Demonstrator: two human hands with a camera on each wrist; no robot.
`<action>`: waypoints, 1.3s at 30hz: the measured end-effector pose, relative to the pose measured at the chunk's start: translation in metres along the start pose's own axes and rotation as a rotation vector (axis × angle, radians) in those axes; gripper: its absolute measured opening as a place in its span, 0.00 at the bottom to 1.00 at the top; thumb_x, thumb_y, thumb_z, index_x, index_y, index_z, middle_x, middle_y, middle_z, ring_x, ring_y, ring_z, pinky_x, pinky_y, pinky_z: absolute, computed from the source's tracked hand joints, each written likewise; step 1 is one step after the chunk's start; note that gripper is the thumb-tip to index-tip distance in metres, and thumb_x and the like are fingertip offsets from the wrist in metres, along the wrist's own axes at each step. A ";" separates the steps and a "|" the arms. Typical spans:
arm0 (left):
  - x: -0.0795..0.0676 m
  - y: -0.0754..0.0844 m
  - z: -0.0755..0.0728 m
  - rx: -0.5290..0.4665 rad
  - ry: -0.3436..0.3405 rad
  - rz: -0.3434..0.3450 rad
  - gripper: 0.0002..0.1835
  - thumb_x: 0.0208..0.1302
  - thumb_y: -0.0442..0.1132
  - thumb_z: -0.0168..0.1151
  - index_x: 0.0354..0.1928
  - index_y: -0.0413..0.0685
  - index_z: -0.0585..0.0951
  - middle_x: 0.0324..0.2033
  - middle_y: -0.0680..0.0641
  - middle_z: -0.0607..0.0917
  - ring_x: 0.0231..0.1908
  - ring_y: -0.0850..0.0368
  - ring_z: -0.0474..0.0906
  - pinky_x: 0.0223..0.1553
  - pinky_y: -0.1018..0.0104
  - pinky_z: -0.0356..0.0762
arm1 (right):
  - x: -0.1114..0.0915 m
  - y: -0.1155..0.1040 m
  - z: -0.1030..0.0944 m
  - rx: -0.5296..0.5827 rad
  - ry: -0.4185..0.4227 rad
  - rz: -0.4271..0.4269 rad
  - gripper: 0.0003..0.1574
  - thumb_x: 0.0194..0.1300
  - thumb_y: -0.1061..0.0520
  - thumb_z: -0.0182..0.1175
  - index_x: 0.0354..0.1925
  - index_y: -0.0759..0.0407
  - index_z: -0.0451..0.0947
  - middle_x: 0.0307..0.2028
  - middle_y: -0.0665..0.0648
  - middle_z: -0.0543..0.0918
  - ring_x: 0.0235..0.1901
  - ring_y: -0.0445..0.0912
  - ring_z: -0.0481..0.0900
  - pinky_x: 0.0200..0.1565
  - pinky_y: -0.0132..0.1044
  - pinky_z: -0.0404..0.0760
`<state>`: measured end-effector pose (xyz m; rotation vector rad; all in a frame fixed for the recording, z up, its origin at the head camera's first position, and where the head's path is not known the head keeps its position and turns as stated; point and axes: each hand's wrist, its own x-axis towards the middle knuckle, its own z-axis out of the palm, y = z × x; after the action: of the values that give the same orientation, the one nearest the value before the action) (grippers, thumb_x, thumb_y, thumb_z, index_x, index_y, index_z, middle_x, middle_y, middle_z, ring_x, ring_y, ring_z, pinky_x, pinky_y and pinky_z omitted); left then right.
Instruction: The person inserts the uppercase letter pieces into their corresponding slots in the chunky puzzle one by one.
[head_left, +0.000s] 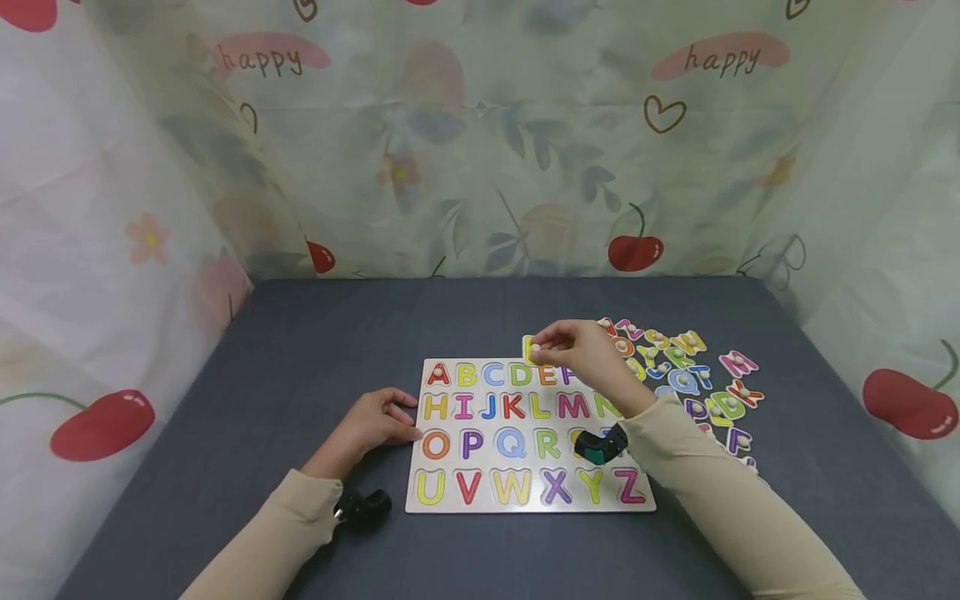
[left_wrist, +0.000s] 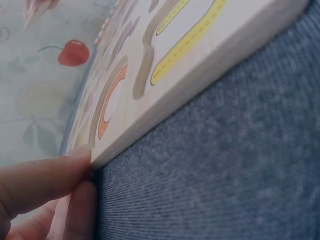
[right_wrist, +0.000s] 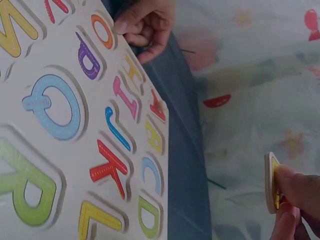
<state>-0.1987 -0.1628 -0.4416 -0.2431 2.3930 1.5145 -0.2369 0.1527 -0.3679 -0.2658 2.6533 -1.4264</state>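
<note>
A white wooden alphabet board (head_left: 480, 464) with colourful letter recesses lies flat on the table. At its left edge, beside the orange O (head_left: 436, 445), my left hand (head_left: 372, 417) grips the board, thumb on the rim. The left wrist view shows that thumb (left_wrist: 75, 162) at the board's edge and a finger below it. My right hand (head_left: 581, 350) is over the board's far edge, above the D and E. Between thumb and fingers it pinches a yellow letter piece (right_wrist: 270, 182) with a pale border, raised off the table. The piece is edge-on in the right wrist view, its letter hidden.
Many loose letter pieces with knobs, such as a blue Q (head_left: 682, 381) and a pink M (head_left: 738, 363), lie scattered right of the board, partly behind my right forearm. A dark cloth (head_left: 330, 333) covers the table. Patterned curtains (head_left: 480, 150) enclose the back and sides.
</note>
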 end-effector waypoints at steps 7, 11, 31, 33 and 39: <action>0.003 -0.003 0.000 -0.014 -0.008 0.011 0.28 0.44 0.26 0.76 0.50 0.37 0.77 0.27 0.43 0.80 0.26 0.56 0.80 0.30 0.65 0.80 | 0.021 -0.003 0.043 0.030 0.028 -0.043 0.10 0.58 0.54 0.70 0.39 0.55 0.84 0.33 0.53 0.85 0.37 0.52 0.84 0.40 0.37 0.79; 0.002 -0.003 0.001 -0.007 0.005 0.005 0.27 0.44 0.26 0.75 0.50 0.37 0.78 0.27 0.43 0.80 0.25 0.56 0.80 0.30 0.65 0.80 | 0.032 -0.001 0.063 0.041 0.049 -0.041 0.09 0.59 0.54 0.69 0.39 0.55 0.84 0.32 0.52 0.85 0.34 0.46 0.82 0.38 0.34 0.78; 0.001 -0.001 0.000 -0.024 -0.009 0.004 0.27 0.44 0.25 0.75 0.50 0.36 0.77 0.27 0.43 0.80 0.26 0.56 0.80 0.30 0.65 0.80 | 0.052 0.008 0.111 0.066 -0.004 0.076 0.08 0.57 0.56 0.71 0.36 0.56 0.84 0.30 0.52 0.84 0.26 0.41 0.79 0.29 0.30 0.77; 0.001 -0.001 0.000 -0.025 -0.009 0.003 0.27 0.44 0.25 0.75 0.50 0.36 0.77 0.27 0.43 0.80 0.26 0.57 0.80 0.31 0.65 0.80 | 0.053 0.008 0.112 0.055 -0.005 0.079 0.07 0.57 0.56 0.71 0.35 0.56 0.84 0.29 0.52 0.84 0.25 0.41 0.78 0.29 0.29 0.77; 0.001 -0.001 0.000 -0.025 -0.006 -0.004 0.27 0.44 0.25 0.75 0.50 0.37 0.77 0.27 0.44 0.80 0.26 0.57 0.80 0.30 0.65 0.80 | 0.054 0.007 0.112 0.031 -0.019 0.092 0.07 0.56 0.56 0.71 0.34 0.55 0.85 0.28 0.52 0.83 0.25 0.41 0.78 0.28 0.29 0.76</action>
<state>-0.1997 -0.1632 -0.4431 -0.2487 2.3689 1.5424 -0.2697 0.0542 -0.4365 -0.1507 2.5902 -1.4276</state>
